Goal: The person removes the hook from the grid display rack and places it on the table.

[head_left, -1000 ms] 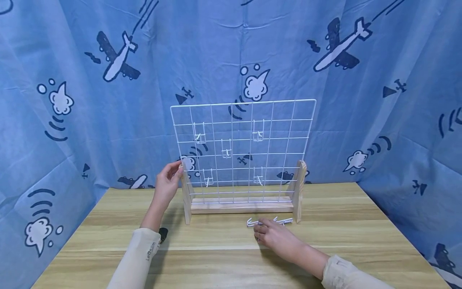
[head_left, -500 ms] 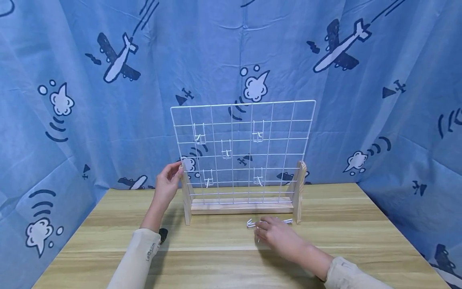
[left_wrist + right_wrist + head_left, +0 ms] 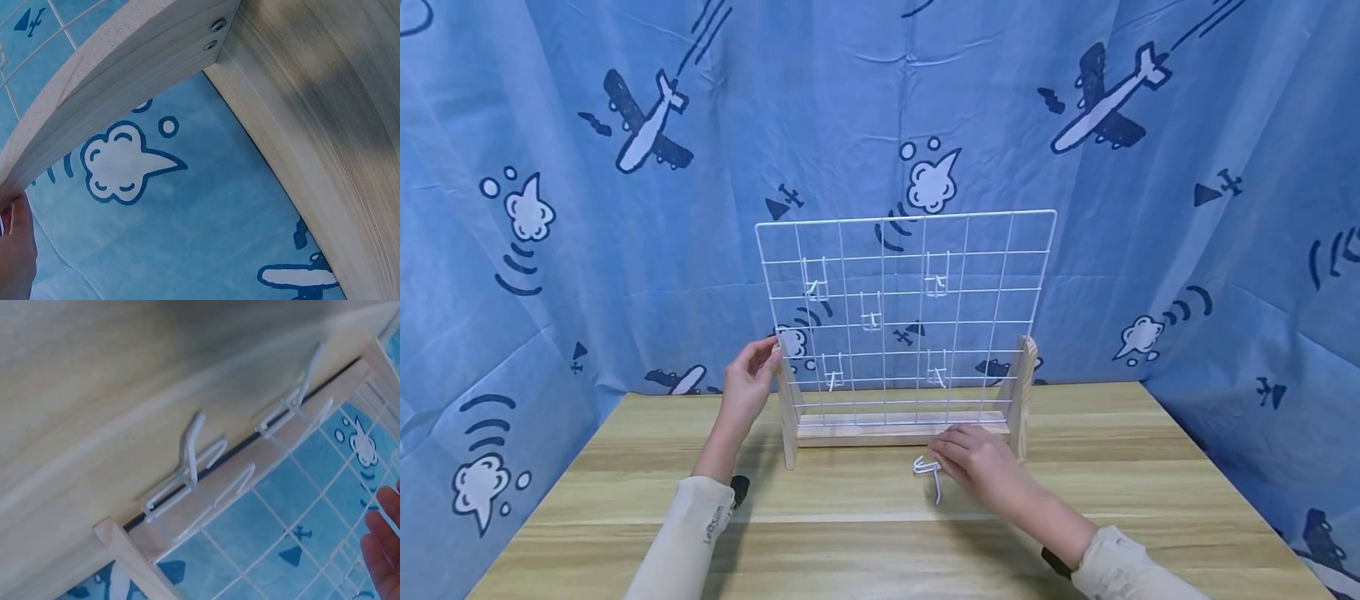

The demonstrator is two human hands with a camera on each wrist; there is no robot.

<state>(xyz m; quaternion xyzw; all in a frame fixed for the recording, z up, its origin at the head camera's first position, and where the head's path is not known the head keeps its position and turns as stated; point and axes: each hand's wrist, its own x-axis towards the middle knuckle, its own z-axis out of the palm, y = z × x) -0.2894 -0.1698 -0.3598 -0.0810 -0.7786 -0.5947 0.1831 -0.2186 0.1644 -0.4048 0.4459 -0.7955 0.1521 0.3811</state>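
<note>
A white wire grid panel [image 3: 882, 269] stands upright in a wooden stand [image 3: 902, 435]. My left hand [image 3: 747, 385] pinches the top of the stand's left side post [image 3: 112, 81], thumb and fingers around its edge. Two white wire hooks lie on the table in front of the base. The head view shows the left hook [image 3: 936, 486] beside my right fingertips; the right hand [image 3: 981, 467] covers the other. In the right wrist view both the right hook [image 3: 190, 459] and the left one [image 3: 303, 384] appear, apart from the fingers [image 3: 381, 550], which look straight and hold nothing.
Several white hooks [image 3: 871, 319] hang on the grid in upper, middle and lower rows. The wood-grain table [image 3: 842, 533] extends to both sides and ends at blue curtains [image 3: 850, 108] behind and beside it.
My right hand has lifted and shifted slightly right and away from me, uncovering the left hook's prong and covering the right hook. The left hand stays on the post.
</note>
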